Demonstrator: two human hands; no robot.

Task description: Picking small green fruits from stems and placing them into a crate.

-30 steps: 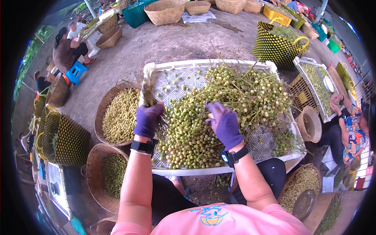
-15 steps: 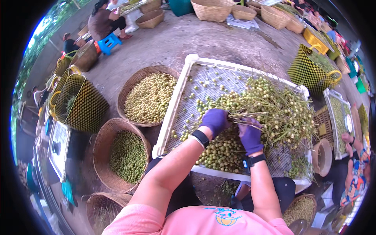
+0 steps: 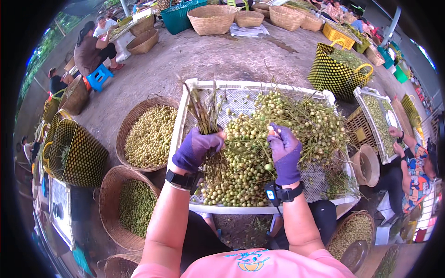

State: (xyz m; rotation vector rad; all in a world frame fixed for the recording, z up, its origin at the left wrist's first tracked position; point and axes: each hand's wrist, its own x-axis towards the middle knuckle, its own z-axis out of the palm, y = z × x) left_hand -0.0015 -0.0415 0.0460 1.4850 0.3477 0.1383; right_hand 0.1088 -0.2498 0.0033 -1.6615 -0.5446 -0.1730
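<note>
My left hand (image 3: 197,148), in a purple fingerless glove, grips an upright bundle of dry stems (image 3: 202,109) over the left part of a white mesh tray (image 3: 236,209). My right hand (image 3: 285,153), gloved alike, is closed with bare fingertips pinched together over the pile; what they hold, if anything, I cannot make out. Loose green and yellowish round fruit (image 3: 232,185) covers much of the tray, and a tangle of fruited twigs (image 3: 315,120) lies at its right.
Baskets of pale fruit (image 3: 148,136) and greener fruit (image 3: 134,208) stand at left, beside a checked woven bag (image 3: 81,157); another bag (image 3: 333,74) is behind the tray. A co-worker (image 3: 412,171) sits at right by a smaller tray (image 3: 378,120); others sit behind baskets.
Since half a second ago my hands have separated; the stems, then lying across between them, now stand upright in my left hand, farther left. The head view has also shifted.
</note>
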